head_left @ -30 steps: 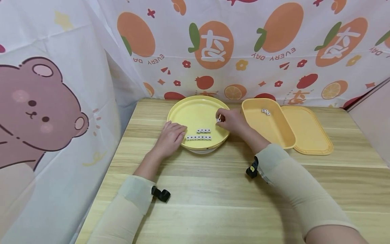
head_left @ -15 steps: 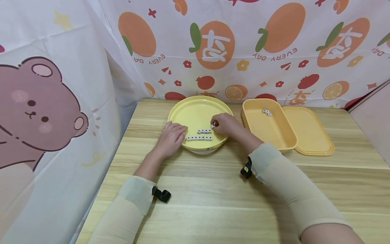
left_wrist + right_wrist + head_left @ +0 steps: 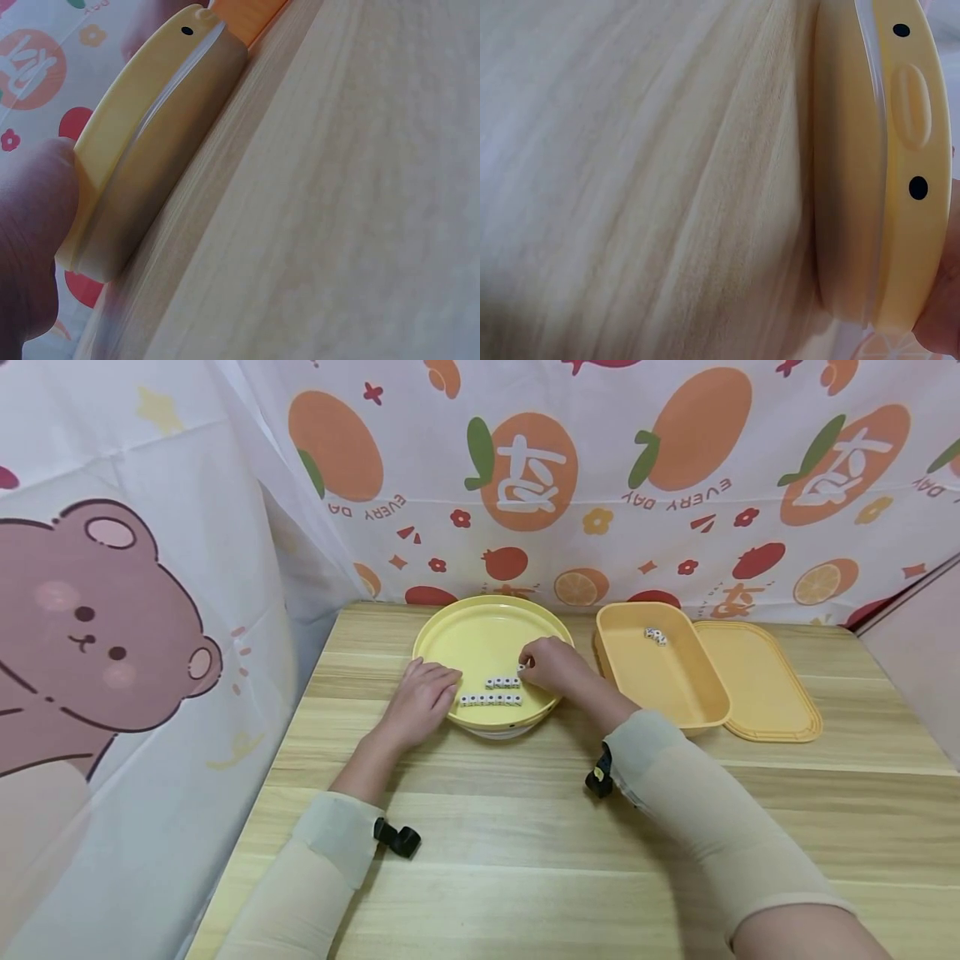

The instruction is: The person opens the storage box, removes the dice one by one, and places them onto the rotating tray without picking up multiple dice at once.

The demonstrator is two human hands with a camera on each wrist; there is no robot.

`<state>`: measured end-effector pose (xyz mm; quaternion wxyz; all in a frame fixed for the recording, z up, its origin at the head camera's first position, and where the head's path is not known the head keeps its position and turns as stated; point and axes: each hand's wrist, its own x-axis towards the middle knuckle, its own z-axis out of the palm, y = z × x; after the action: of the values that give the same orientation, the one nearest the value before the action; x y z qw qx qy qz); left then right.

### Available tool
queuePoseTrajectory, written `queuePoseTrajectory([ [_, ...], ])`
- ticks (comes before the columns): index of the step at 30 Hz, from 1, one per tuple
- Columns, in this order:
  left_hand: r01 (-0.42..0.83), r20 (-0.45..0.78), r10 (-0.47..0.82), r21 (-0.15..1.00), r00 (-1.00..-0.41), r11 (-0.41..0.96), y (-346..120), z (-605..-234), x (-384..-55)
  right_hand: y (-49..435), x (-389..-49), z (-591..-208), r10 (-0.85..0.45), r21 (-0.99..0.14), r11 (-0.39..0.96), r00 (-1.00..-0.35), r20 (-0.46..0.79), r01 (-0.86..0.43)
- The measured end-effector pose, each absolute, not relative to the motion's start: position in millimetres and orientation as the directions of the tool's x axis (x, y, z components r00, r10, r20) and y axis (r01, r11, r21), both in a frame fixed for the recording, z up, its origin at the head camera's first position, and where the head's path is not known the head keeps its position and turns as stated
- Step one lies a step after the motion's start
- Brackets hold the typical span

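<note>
My right hand (image 3: 553,665) pinches a small white cube (image 3: 522,668) with dark marks, over the right part of a round yellow tray (image 3: 480,635). Just left of and below these fingertips lies a short row of similar white cubes (image 3: 502,682). A longer row of cubes (image 3: 491,700) runs nearer the tray's front edge. My left hand (image 3: 422,695) rests on the tray's left rim with relaxed fingers and holds no cube. In the left wrist view, the left hand (image 3: 34,225) touches the tray's side. The cubes are hidden in both wrist views.
An orange-yellow rectangular box (image 3: 660,681) stands right of the tray, with a few white cubes (image 3: 656,636) at its far end. Its flat lid (image 3: 761,685) lies beside it on the wooden table (image 3: 480,843). A printed curtain (image 3: 615,460) hangs behind.
My right hand has moved left and slightly toward me with the white cube, ending close to the right end of the short row. The left hand has stayed on the rim.
</note>
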<state>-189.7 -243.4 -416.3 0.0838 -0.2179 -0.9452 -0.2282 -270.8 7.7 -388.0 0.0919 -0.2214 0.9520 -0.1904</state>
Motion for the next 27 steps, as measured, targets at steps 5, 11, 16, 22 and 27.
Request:
queuePoseTrajectory([
  [5,0.453,0.259,0.376,0.391,-0.889,0.801,-244,-416,-189,6,-272,-389,-0.450,-0.403,0.832,-0.889,-0.084,-0.382],
  [11,0.456,0.266,0.376,0.392,-0.888,0.799,-244,-416,-189,4,-275,-389,-0.444,-0.400,0.836,-0.892,-0.087,-0.376],
  [16,0.463,0.281,0.376,0.397,-0.883,0.792,-243,-417,-187,5,-275,-390,-0.444,-0.409,0.834,-0.891,-0.099,-0.370],
  [22,0.468,0.284,0.379,0.394,-0.881,0.791,-243,-420,-186,20,-275,-376,-0.405,-0.519,0.786,-0.914,-0.024,-0.335],
  [27,0.470,0.289,0.379,0.391,-0.879,0.791,-244,-422,-187,57,-285,-356,-0.316,-0.594,0.731,-0.938,0.144,-0.337],
])
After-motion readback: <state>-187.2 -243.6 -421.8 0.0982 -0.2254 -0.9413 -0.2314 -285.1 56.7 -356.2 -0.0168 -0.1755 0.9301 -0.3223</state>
